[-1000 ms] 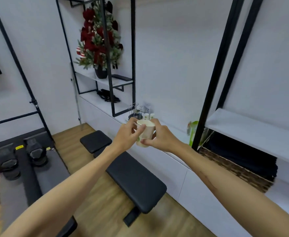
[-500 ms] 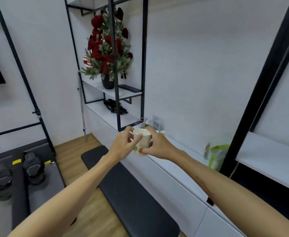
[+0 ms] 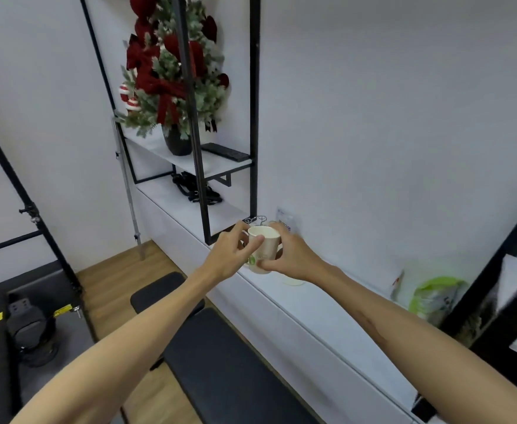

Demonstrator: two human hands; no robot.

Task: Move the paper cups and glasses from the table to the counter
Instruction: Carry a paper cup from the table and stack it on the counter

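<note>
Both hands hold one upright cup point(image 3: 263, 250) above the near edge of the white tabletop point(image 3: 321, 304), the left hand point(image 3: 231, 255) pinching its left side, the right hand point(image 3: 290, 255) wrapping its right, with bare tabletop stretching right toward a green bag point(image 3: 434, 296) and a black bench point(image 3: 220, 362) below.

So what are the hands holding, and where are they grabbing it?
A paper cup. The left hand and the right hand both hold it by its sides, above the white counter.
</note>
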